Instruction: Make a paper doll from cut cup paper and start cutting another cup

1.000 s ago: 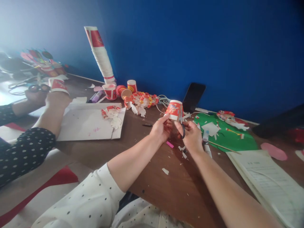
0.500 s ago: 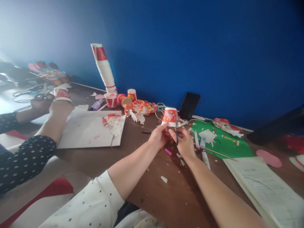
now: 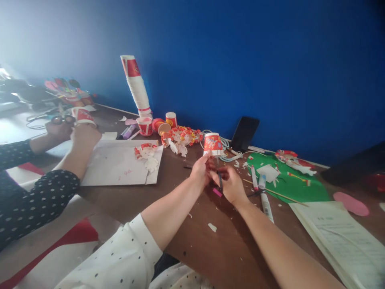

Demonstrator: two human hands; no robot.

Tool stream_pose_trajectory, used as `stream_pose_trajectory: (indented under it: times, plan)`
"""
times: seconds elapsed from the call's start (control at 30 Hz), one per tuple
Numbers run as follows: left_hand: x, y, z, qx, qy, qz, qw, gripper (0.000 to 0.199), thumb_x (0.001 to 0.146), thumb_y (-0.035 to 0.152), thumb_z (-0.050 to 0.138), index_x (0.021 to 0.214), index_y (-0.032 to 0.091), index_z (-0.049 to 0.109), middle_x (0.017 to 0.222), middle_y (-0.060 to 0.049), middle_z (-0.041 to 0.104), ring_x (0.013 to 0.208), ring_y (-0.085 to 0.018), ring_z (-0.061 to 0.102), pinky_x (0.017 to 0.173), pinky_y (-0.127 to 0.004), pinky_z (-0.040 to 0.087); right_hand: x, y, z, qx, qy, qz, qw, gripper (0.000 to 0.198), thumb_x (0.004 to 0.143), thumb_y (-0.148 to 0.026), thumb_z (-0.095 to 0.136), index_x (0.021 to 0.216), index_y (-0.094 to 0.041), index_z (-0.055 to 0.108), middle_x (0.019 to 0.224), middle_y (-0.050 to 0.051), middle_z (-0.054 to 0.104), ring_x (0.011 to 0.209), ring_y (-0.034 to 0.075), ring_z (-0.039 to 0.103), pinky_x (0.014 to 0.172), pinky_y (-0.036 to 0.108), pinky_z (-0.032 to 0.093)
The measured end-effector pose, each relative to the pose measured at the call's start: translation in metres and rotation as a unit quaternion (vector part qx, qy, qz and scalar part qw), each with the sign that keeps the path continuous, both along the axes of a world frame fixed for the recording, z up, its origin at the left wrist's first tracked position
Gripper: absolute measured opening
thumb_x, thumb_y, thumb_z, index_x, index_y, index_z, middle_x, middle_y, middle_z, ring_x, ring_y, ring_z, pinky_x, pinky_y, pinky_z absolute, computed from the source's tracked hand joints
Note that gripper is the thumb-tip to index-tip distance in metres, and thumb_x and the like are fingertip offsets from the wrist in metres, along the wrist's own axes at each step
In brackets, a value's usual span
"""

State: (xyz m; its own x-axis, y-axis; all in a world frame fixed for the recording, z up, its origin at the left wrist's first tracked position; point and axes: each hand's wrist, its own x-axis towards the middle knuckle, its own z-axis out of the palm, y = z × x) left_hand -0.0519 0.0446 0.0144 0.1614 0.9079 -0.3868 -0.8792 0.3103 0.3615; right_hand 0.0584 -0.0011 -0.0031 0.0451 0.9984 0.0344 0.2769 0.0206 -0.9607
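A red and white paper cup [image 3: 213, 143], held upside down, is in my left hand [image 3: 201, 170]; the thumb presses on its lower rim. My right hand [image 3: 231, 184] grips dark-handled scissors [image 3: 220, 180], whose blades point up just below the cup's rim. Whether the blades touch the paper I cannot tell. Beneath my hands a pink marker cap [image 3: 217, 192] lies on the brown table [image 3: 192, 245] among white paper scraps.
Leftward, a co-worker's hands [image 3: 86, 138] hold another cup and scissors. A tall cup stack [image 3: 136, 86] leans near the blue wall. Cut paper figures [image 3: 180, 140], a phone [image 3: 245, 133], green sheet [image 3: 313, 190], markers [image 3: 266, 206] and printed papers [image 3: 337, 233] lie around.
The scissors have dropped from in front of the cup to below its rim, and my right hand has moved slightly down. The view has shifted a little left.
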Motion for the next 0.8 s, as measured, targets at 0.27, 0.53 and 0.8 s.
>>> stream_pose_trajectory:
  times: [0.27, 0.53, 0.8]
  plan:
    - [0.0036, -0.004, 0.0034, -0.016, 0.001, -0.014, 1.0, 0.027, 0.083, 0.025, 0.065, 0.066, 0.013, 0.049, 0.052, 0.004, 0.044, 0.042, -0.003, 0.041, 0.043, -0.015, 0.032, 0.0024, 0.0043, 0.0023, 0.019, 0.007, -0.017, 1.0, 0.047, 0.063, -0.054, 0.078, 0.088, -0.02, 0.056, 0.065, 0.0, 0.065, 0.057, 0.017, 0.058, 0.052, 0.028, 0.046]
    - [0.0041, -0.0067, 0.0071, -0.016, 0.017, -0.012, 1.0, 0.026, 0.081, 0.025, 0.068, 0.066, 0.012, 0.051, 0.052, 0.004, 0.044, 0.043, -0.003, 0.04, 0.043, -0.015, 0.031, 0.0038, 0.0044, -0.0013, 0.028, -0.001, -0.008, 1.0, 0.047, 0.064, -0.054, 0.078, 0.089, -0.02, 0.058, 0.067, 0.001, 0.067, 0.058, 0.017, 0.06, 0.053, 0.028, 0.047]
    - [0.0059, -0.0095, 0.01, -0.013, 0.024, -0.017, 0.999, 0.026, 0.087, 0.023, 0.059, 0.065, 0.012, 0.051, 0.051, 0.003, 0.045, 0.042, -0.004, 0.042, 0.043, -0.017, 0.032, 0.0038, 0.0014, -0.0002, 0.03, 0.007, -0.015, 0.999, 0.046, 0.063, -0.055, 0.078, 0.086, -0.021, 0.058, 0.065, 0.001, 0.067, 0.056, 0.018, 0.06, 0.052, 0.029, 0.048]
